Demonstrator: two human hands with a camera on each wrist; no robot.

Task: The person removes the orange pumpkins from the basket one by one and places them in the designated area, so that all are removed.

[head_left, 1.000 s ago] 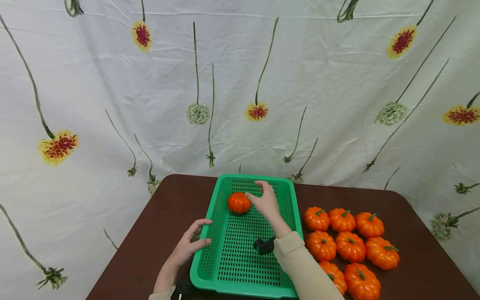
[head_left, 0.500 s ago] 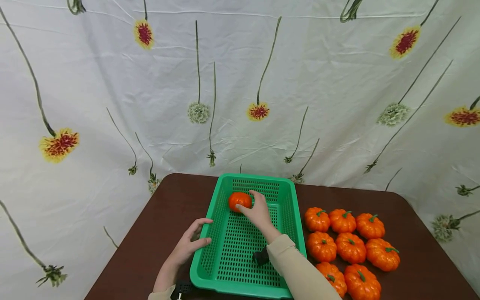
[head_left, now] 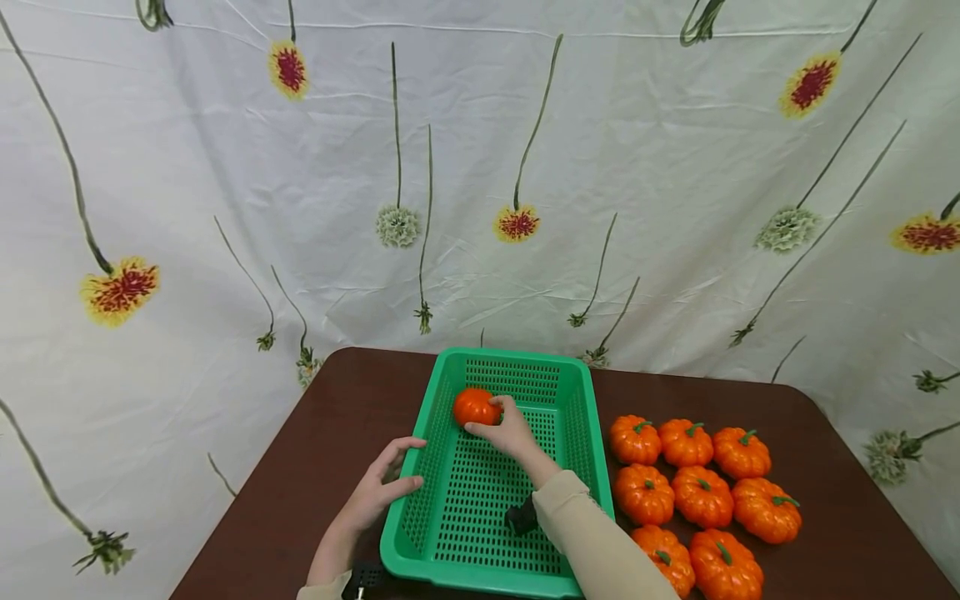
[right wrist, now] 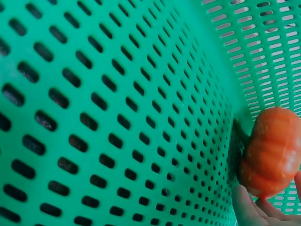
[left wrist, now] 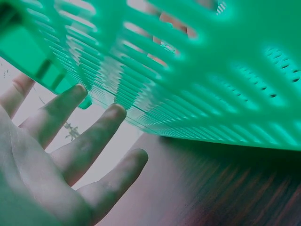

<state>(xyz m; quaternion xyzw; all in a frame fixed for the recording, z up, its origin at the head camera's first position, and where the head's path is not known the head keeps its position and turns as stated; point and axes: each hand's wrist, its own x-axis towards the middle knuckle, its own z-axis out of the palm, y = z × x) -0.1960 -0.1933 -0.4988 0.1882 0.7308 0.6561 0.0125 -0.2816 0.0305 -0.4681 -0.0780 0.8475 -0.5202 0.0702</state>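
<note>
A small orange pumpkin (head_left: 472, 407) sits near the far left corner inside a green plastic basket (head_left: 480, 577). My right hand (head_left: 512, 431) reaches in and pinches its right side between thumb and fingers. In the right wrist view the pumpkin (right wrist: 272, 150) lies close to the basket's perforated floor, its dark stem turned toward that floor; only part of the hand (right wrist: 256, 212) shows. At the basket's left rim is my left hand (head_left: 377, 487), fingers spread. The left wrist view has those fingers (left wrist: 94, 143) extended beside the slotted outer wall.
Several orange pumpkins (head_left: 701, 495) with green stems stand in rows on the dark brown table (head_left: 300, 492), to the right of the basket. Behind the table hangs a white cloth (head_left: 465, 158) with a flower print. A black camera (head_left: 521, 517) is on the right wrist.
My right hand has moved left and down from beside the pumpkin and taken hold of it. The pumpkin has shifted slightly. My left hand has stayed at the rim.
</note>
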